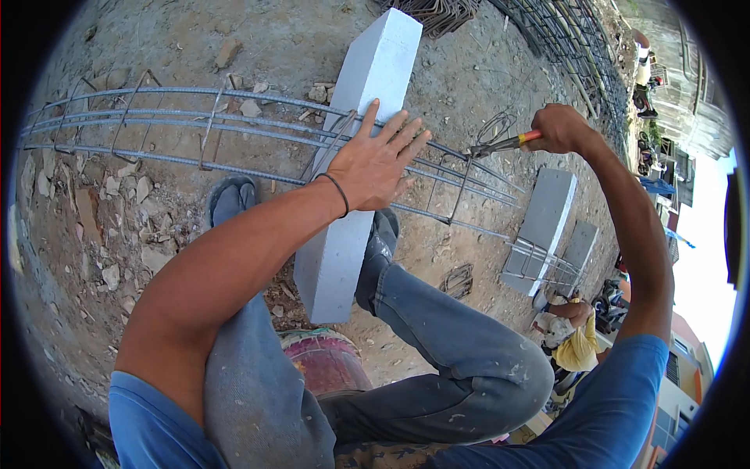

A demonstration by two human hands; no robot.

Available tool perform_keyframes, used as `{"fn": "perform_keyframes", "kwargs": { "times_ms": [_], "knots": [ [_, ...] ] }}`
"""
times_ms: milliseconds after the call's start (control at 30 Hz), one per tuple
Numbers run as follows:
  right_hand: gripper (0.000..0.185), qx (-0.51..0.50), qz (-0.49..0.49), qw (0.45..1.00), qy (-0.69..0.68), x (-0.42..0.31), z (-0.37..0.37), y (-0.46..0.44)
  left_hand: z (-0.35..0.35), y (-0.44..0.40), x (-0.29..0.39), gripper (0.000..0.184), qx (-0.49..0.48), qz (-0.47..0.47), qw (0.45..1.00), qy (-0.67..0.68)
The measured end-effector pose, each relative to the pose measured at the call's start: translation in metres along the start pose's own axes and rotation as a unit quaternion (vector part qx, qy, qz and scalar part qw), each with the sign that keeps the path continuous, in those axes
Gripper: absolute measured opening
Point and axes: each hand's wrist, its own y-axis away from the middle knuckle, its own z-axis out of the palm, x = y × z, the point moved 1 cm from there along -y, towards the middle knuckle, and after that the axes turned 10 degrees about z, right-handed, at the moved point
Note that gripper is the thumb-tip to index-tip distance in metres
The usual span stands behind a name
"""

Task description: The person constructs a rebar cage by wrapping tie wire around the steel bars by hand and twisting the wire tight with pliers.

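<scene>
My left hand [375, 160] is open, its fingers spread flat on top of a long rebar cage [266, 160]. Beneath the hand, the cage crosses a pale grey block [367, 70]. My right hand [558, 129] is closed around the red-and-orange handles of a pair of pliers [504, 145]. The pliers' jaws are at a stirrup [462, 187] on the cage's upper bar; whether they grip wire there I cannot tell. A loose coil of thin wire [498, 127] shows just behind the jaws.
Another grey block [539, 223] supports the cage's far end. Broken stones [144, 187] litter the ground at left. More rebar cages [574, 47] lie at upper right. A bucket [328, 361] stands between my legs. A person in yellow [578, 344] is at the right.
</scene>
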Motion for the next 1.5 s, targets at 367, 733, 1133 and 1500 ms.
{"fn": "perform_keyframes", "kwargs": {
  "times_ms": [367, 733, 1133, 1500],
  "knots": [
    [0.066, 0.016, 0.097, 0.978, -0.185, -0.001, 0.092, 0.038, -0.014, -0.005, 0.005, 0.082, 0.008, 0.004, 0.999, 0.042],
    [0.037, 0.035, -0.047, 0.998, -0.011, 0.01, 0.008, 0.022, -0.018, -0.009, 0.009, 0.083, -0.005, 0.002, 0.999, 0.034],
    [0.037, -0.183, -0.023, 0.982, -0.038, -0.003, -0.038, 0.008, -0.014, -0.005, 0.005, 0.082, 0.013, 0.003, 0.999, 0.035],
    [0.033, 0.395, -0.272, 0.865, 0.148, -0.005, -0.04, 0.017, -0.018, -0.005, 0.006, 0.082, 0.001, 0.002, 0.999, 0.037]
  ]
}}
